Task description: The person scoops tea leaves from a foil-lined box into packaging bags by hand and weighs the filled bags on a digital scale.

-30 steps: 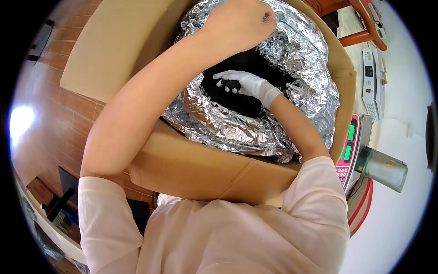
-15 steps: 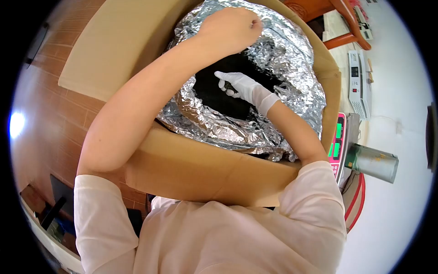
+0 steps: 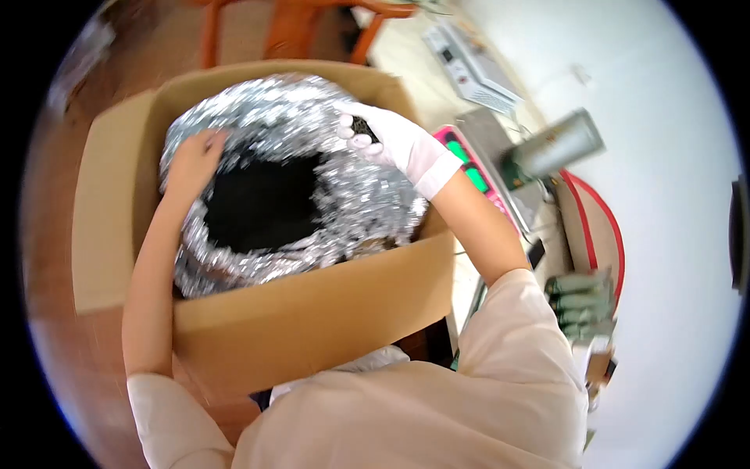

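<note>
Dark loose material [image 3: 262, 205] lies deep in the middle of a crumpled foil lining [image 3: 367, 195], which sits inside an open cardboard box [image 3: 320, 313]; what it is made of cannot be told. Taking that dark opening as the centre of the clock, with twelve away from the person, the bare left hand [image 3: 195, 160] is at ten o'clock, at the foil's inner edge, its fingers bent; blur hides whether they pinch the foil or only rest on it. At two o'clock the right hand [image 3: 394, 141], in a white glove, is closed round a dark clump [image 3: 362, 130], with part of it showing between the thumb side and the curled fingers, over the foil and near the box's right side. The step in hand looks like holding a portion taken from the box, clear of the opening. From here, a move would call for firm, even finger pressure, so that crumbs do not drop, and a path clear of the cardboard rim. Farther out, just short of three o'clock, a pink-edged scale [image 3: 478, 168] with green displays stands beside the box, with a canister [image 3: 556, 147] past it. A white appliance [image 3: 473, 72] is on the bench [image 3: 397, 56] towards two, and a wooden chair [image 3: 293, 27] is at twelve.
</note>
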Demonstrator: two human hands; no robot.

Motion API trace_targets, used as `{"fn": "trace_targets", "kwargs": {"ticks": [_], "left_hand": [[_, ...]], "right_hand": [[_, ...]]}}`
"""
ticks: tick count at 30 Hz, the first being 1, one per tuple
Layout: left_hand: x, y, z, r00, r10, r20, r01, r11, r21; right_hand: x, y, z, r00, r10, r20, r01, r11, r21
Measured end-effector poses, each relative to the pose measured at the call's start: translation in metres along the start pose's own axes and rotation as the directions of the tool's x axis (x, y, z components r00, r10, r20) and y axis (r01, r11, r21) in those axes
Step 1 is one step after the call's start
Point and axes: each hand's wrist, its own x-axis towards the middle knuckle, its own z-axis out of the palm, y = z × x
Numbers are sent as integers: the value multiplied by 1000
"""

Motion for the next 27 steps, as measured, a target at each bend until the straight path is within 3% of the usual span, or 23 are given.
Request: {"fn": "trace_targets", "kwargs": {"ticks": [2, 3, 4, 6, 8, 10, 12, 14, 16, 17, 19, 20, 22, 24, 25, 27], "left_hand": [[-2, -9, 6, 995, 92, -46, -92, 996, -9], [2, -23, 12, 986, 145, -80, -140, 988, 67], [2, -15, 6, 999, 15, 40, -15, 1000, 17], [-2, -17, 6, 996, 64, 56, -64, 998, 15], [3, -53, 21, 998, 42, 57, -40, 999, -26], [8, -67, 22, 998, 61, 19, -61, 998, -11], [1, -53, 15, 994, -61, 88, 69, 993, -91], [-1, -51, 11, 997, -56, 50, 59, 996, -67], [-2, -51, 11, 999, -52, 10, 52, 997, -51], [-2, -51, 12, 999, -53, 6, 54, 998, -40], [-3, -49, 11, 999, -29, 16, 29, 1000, -6], [-1, -50, 10, 999, -30, 14, 30, 1000, -2], [-2, -53, 9, 994, -92, 51, 96, 993, -67], [0, -50, 4, 993, -102, 50, 106, 992, -65], [-1, -49, 3, 993, -107, 41, 110, 991, -71], [1, -58, 5, 994, -107, 34, 109, 990, -90]], "right_hand": [[-30, -33, -41, 996, -86, 31, 80, 985, 151], [-52, -49, -52, 986, -161, -43, 167, 966, 197], [-77, -67, -64, 967, -206, -152, 234, 951, 201], [-114, -102, -107, 901, -387, -196, 423, 883, 202], [-162, -140, -139, 860, -431, -274, 496, 832, 247], [-208, -172, -184, 782, -520, -342, 572, 818, 66], [-251, -196, -211, 670, -584, -459, 670, 741, 36], [-288, -214, -233, 599, -683, -418, 716, 691, -101], [-309, -228, -248, 411, -725, -553, 678, 649, -347], [-314, -237, -259, 408, -740, -535, 684, 636, -358], [-313, -245, -281, 284, -579, -764, 406, 795, -451], [-308, -245, -279, 288, -579, -763, 410, 794, -448], [-295, -237, -277, 29, -543, -839, 58, 839, -541], [-285, -244, -311, 29, -556, -831, -78, 827, -557], [-278, -250, -328, -164, -659, -734, -297, 743, -600], [-276, -238, -309, -144, -779, -611, -656, 537, -530]]}}
